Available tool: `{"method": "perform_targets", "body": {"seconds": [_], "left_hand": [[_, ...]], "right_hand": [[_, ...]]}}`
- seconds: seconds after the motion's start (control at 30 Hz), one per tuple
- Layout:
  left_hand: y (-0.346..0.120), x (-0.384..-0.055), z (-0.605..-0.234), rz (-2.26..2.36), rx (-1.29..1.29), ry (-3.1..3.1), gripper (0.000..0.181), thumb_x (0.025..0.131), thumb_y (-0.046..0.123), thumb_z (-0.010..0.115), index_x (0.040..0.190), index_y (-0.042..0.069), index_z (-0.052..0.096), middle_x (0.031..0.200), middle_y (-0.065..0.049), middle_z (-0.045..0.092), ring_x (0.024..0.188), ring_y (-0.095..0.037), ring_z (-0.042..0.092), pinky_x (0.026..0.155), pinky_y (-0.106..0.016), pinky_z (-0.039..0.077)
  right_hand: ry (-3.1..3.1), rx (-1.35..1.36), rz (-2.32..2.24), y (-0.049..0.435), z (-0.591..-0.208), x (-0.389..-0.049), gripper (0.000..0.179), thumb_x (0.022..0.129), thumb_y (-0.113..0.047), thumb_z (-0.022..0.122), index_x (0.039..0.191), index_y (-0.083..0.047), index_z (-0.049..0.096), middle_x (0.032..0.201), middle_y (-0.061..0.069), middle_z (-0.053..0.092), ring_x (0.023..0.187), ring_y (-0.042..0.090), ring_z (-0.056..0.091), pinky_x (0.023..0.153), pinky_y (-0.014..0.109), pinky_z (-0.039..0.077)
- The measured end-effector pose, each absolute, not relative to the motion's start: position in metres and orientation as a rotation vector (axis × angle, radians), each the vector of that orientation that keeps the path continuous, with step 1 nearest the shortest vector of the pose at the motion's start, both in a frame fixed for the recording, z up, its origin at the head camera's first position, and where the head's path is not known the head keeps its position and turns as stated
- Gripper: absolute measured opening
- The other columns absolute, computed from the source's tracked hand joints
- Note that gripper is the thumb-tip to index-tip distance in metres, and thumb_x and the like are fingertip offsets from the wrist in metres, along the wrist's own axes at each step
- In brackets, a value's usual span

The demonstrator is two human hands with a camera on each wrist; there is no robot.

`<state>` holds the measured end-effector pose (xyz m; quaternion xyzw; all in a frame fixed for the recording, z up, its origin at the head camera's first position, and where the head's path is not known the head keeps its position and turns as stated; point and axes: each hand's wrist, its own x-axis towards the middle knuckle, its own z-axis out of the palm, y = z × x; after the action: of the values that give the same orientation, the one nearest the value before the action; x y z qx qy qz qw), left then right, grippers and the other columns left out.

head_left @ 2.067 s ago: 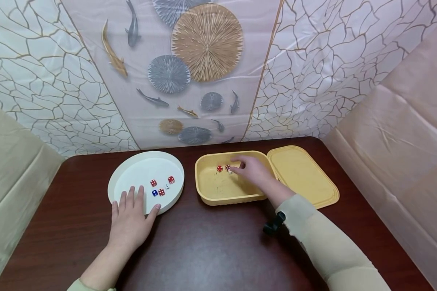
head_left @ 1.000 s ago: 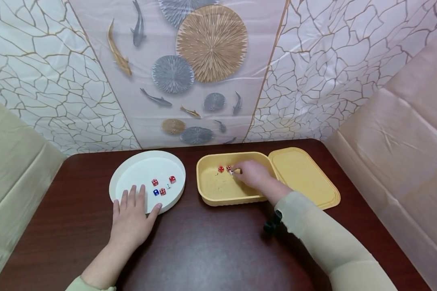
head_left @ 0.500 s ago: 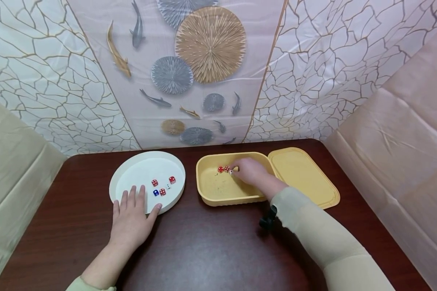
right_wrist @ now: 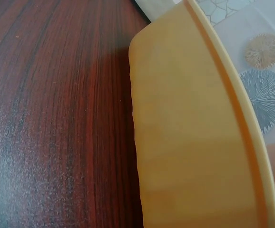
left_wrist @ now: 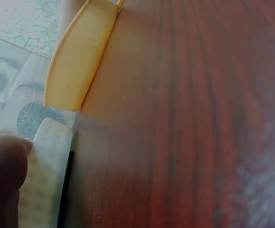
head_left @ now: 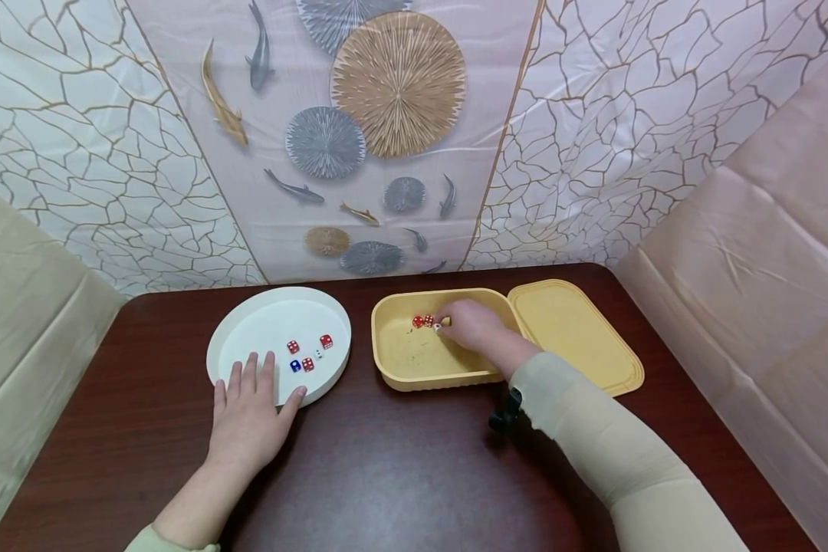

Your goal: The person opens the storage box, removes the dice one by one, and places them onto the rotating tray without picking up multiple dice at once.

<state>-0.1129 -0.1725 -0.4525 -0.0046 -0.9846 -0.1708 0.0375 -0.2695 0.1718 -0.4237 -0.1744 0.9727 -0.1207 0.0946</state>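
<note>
In the head view my right hand [head_left: 474,323] reaches down into a yellow plastic container [head_left: 403,381]. Its curled thumb and index finger pinch a small white die [head_left: 438,327]. Just left of that die, two red dice, one nearer [head_left: 429,320] and one farther left [head_left: 418,321], sit side by side on the container's floor. My left hand [head_left: 244,425] lies with spread, straight fingers over the near rim of a round white tray [head_left: 248,310]. Inside the tray are a blue die [head_left: 295,366], a white die [head_left: 319,354] and several red dice [head_left: 293,347]. Neither wrist view shows any dice.
A yellow lid [head_left: 579,337] lies flat to the right of the container, against its side. Everything stands on a dark wooden table [head_left: 386,468]. Behind the table rises a patterned wall covering [head_left: 400,84]. The container's outer wall [right_wrist: 190,118] fills much of the right wrist view.
My right fingers have come together on the white die. The nearer red die has slid left, closer to the other red one. My left hand has stayed on the tray.
</note>
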Motion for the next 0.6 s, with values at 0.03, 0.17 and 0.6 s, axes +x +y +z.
{"method": "perform_targets", "body": {"seconds": [0.03,0.17,0.6], "left_hand": [[-0.1725,-0.1130,-0.4525,-0.524,-0.014,-3.022,0.084,0.100,0.059,0.042,0.156,0.000,0.020,0.157,-0.032,0.019,0.144,-0.051,0.011,0.113,-0.068,0.002],[-0.1726,-0.1131,-0.4528,-0.526,-0.015,-3.022,0.085,0.100,0.060,0.041,0.156,0.000,0.020,0.157,-0.032,0.019,0.144,-0.051,0.011,0.113,-0.068,0.002],[-0.1723,-0.1126,-0.4514,-0.537,-0.009,-3.025,0.085,0.099,0.060,0.042,0.156,0.000,0.020,0.157,-0.031,0.018,0.145,-0.051,0.010,0.113,-0.067,0.001]], "right_hand": [[2.883,-0.513,-0.356,0.1717,-0.4235,-0.2694,0.023,0.094,-0.025,0.068,0.114,-0.018,0.075,0.121,0.002,0.070,0.114,0.023,0.062,0.098,0.041,0.047],[2.885,-0.508,-0.374,0.1722,-0.4238,-0.2695,0.022,0.094,-0.025,0.068,0.114,-0.018,0.075,0.121,0.001,0.070,0.115,0.023,0.062,0.099,0.041,0.046],[2.935,-0.476,-0.476,0.1772,-0.4170,-0.2684,0.023,0.094,-0.030,0.069,0.114,-0.022,0.076,0.115,-0.001,0.072,0.104,0.020,0.065,0.089,0.038,0.051]]}}
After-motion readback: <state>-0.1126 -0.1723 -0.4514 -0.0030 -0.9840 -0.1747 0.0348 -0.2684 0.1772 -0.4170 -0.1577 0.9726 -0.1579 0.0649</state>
